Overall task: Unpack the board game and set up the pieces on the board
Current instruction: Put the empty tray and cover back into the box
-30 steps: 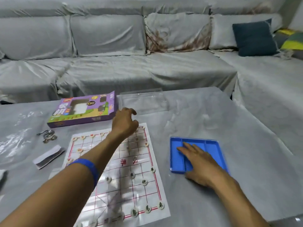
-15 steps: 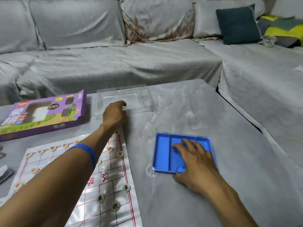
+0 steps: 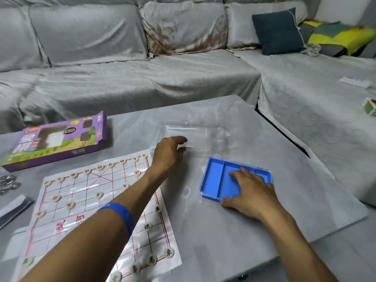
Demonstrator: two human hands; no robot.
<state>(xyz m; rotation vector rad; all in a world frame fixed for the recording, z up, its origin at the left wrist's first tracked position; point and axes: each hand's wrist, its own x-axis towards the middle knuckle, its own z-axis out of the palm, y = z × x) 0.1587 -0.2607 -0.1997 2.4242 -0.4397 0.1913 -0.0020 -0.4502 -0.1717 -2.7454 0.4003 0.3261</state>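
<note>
Nearest, at about 7 o'clock on the grey-covered bench point(image 3: 234, 231), lies the paper game board point(image 3: 85, 202), a red grid with round pale pieces point(image 3: 169, 252) set along its near edge and its far edge point(image 3: 122, 161), and a few more scattered between. The left forearm crosses the board, wearing a blue wristband point(image 3: 122, 215). At 4 o'clock from the board's far corner sits the blue tray point(image 3: 213, 176), divided into compartments; the right hand point(image 3: 248, 192) rests flat in it, fingers straight and spread over the tray's right compartment, thumb at the near rim. Further out, around 12 o'clock, the left hand point(image 3: 168, 154) reaches just past the board's far right corner, its fingers curled and pinching the near edge of a clear plastic lid point(image 3: 195, 133) that lies on the bench just beyond the tray. At 10 o'clock a purple game box point(image 3: 59, 141) lies flat, well apart from the tray. At the far left edge, around 9 o'clock, are some metal rings point(image 3: 8, 183) and a folded white paper point(image 3: 12, 207). Beyond the bench a sofa point(image 3: 132, 78) draped in grey cloth runs along the back and down the right side, with a dark blue cushion point(image 3: 278, 31) and a yellow and grey cushion point(image 3: 341, 37) at 1 o'clock.
</note>
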